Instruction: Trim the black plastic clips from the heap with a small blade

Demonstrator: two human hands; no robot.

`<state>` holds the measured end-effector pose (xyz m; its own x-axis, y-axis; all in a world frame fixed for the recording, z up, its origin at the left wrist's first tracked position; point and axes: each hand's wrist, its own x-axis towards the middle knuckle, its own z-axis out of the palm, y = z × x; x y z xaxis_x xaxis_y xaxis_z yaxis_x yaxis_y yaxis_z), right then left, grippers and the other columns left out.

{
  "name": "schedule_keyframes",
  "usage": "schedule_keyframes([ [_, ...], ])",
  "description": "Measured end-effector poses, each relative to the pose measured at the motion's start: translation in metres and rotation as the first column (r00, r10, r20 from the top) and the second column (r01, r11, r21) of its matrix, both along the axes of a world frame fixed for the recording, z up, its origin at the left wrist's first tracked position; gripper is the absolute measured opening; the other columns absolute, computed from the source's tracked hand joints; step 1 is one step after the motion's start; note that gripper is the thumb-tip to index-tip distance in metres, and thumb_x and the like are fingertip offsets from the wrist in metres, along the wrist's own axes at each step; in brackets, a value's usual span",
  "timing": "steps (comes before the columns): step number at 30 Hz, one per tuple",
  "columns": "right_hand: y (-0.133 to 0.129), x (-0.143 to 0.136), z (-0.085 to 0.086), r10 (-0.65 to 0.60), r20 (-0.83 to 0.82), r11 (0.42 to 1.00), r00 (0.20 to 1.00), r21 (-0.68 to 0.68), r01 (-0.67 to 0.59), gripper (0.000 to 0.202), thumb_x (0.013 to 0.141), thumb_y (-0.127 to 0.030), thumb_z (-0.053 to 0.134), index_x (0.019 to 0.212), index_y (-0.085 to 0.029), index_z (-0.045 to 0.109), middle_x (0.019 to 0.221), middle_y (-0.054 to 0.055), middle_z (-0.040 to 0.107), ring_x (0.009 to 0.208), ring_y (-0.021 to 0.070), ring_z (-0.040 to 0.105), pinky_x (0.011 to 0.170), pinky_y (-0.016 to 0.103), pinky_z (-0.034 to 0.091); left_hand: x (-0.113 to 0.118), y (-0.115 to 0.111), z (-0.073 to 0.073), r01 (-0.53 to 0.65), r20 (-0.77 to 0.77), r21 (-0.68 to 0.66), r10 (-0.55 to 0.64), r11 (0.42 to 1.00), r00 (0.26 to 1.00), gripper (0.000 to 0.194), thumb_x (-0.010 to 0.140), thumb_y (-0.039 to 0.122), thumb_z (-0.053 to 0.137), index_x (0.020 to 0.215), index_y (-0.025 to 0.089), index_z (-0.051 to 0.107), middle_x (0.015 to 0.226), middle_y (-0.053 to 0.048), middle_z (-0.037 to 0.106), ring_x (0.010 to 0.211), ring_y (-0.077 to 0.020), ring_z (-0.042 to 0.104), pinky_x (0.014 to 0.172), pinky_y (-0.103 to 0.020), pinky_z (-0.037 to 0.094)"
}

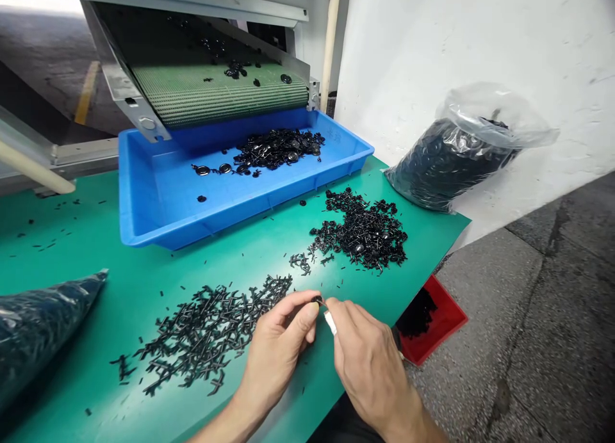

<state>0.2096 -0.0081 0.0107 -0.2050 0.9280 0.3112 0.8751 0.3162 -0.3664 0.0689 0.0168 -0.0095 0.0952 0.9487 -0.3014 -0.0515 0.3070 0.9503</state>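
Between thumb and fingers, my left hand (281, 347) pinches a small round black part (316, 299) above the green table (259, 244). My right hand (368, 360) is closed on a small tool with a white section (330, 322), its thin tip touching or right beside the black part. Most of the tool is hidden by my fingers. Left of my hands lies a spread of black cross-shaped pieces (206, 331). Beyond my hands, to the right, is a heap of small black parts (368, 232).
A blue tray (235, 216) with black parts stands below a green conveyor belt (225, 104). One filled plastic bag (451, 155) leans on the white wall at right; another bag (43, 328) lies at left. A red bin (444, 324) sits below the table's right edge.
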Motion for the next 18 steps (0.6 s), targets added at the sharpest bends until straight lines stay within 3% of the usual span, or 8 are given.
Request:
schedule_keyframes([
  [4, -0.002, -0.006, 0.003, -0.038, -0.059, 0.998, 0.998, -0.062, 0.034, 0.025, 0.095, -0.008, 0.035, 0.092, -0.020, 0.056, 0.078, 0.004, 0.066, 0.068, 0.0189, 0.063, 0.061, 0.028, 0.036, -0.002, 0.000, 0.005, 0.029, -0.121, 0.116, -0.015, 0.993, 0.993, 0.027, 0.087, 0.040, 0.062, 0.102, 0.019, 0.070, 0.057, 0.004, 0.053, 0.054, -0.0137, 0.047, 0.053, -0.026, 0.036],
  [7, 0.005, -0.001, 0.011, -0.038, -0.121, 0.965, 0.992, -0.262, 0.005, 0.023, 0.090, -0.006, 0.039, 0.085, -0.022, 0.055, 0.069, 0.001, 0.065, 0.062, 0.0168, 0.061, 0.057, 0.026, 0.035, -0.004, 0.000, 0.008, 0.054, -0.186, 0.238, -0.009, 0.970, 0.983, 0.020, 0.089, 0.034, 0.060, 0.099, 0.021, 0.070, 0.068, 0.001, 0.059, 0.054, -0.0133, 0.049, 0.053, -0.026, 0.039],
  [10, 0.021, 0.014, 0.017, 0.055, -0.367, 0.826, 0.928, -0.506, -0.250, 0.029, 0.087, -0.003, 0.038, 0.078, -0.023, 0.057, 0.056, -0.006, 0.061, 0.054, 0.0120, 0.057, 0.059, 0.021, 0.039, -0.006, 0.001, 0.009, 0.112, -0.223, 0.294, -0.045, 0.949, 0.974, 0.017, 0.089, 0.033, 0.059, 0.097, 0.021, 0.069, 0.073, 0.000, 0.060, 0.053, -0.0132, 0.050, 0.053, -0.026, 0.040],
  [12, 0.031, 0.024, 0.017, 0.076, -0.457, 0.784, 0.886, -0.522, -0.336, 0.030, 0.089, -0.004, 0.037, 0.081, -0.022, 0.060, 0.056, -0.008, 0.063, 0.055, 0.0105, 0.059, 0.062, 0.019, 0.043, -0.006, 0.002, 0.010, 0.123, -0.237, 0.242, -0.064, 0.962, 0.969, 0.019, 0.090, 0.036, 0.058, 0.097, 0.021, 0.068, 0.064, 0.002, 0.056, 0.053, -0.0139, 0.048, 0.052, -0.026, 0.039],
  [15, 0.046, 0.035, 0.014, 0.060, -0.299, 0.880, 0.952, -0.436, -0.192, 0.031, 0.090, -0.005, 0.037, 0.081, -0.021, 0.061, 0.060, -0.007, 0.065, 0.057, 0.0098, 0.060, 0.063, 0.020, 0.043, -0.004, 0.004, 0.011, 0.059, -0.178, 0.128, -0.035, 0.990, 0.983, 0.026, 0.091, 0.042, 0.056, 0.102, 0.020, 0.065, 0.055, 0.005, 0.050, 0.052, -0.0137, 0.044, 0.051, -0.025, 0.036],
  [18, 0.061, 0.038, 0.012, -0.040, -0.111, 0.947, 0.993, -0.321, 0.002, 0.028, 0.091, -0.006, 0.040, 0.096, -0.020, 0.064, 0.080, 0.000, 0.069, 0.068, 0.0128, 0.062, 0.063, 0.023, 0.041, -0.002, 0.005, 0.010, 0.034, 0.034, 0.010, -0.035, 0.999, 0.999, 0.033, 0.091, 0.045, 0.057, 0.110, 0.019, 0.062, 0.058, 0.005, 0.051, 0.051, -0.0109, 0.038, 0.048, -0.022, 0.030],
])
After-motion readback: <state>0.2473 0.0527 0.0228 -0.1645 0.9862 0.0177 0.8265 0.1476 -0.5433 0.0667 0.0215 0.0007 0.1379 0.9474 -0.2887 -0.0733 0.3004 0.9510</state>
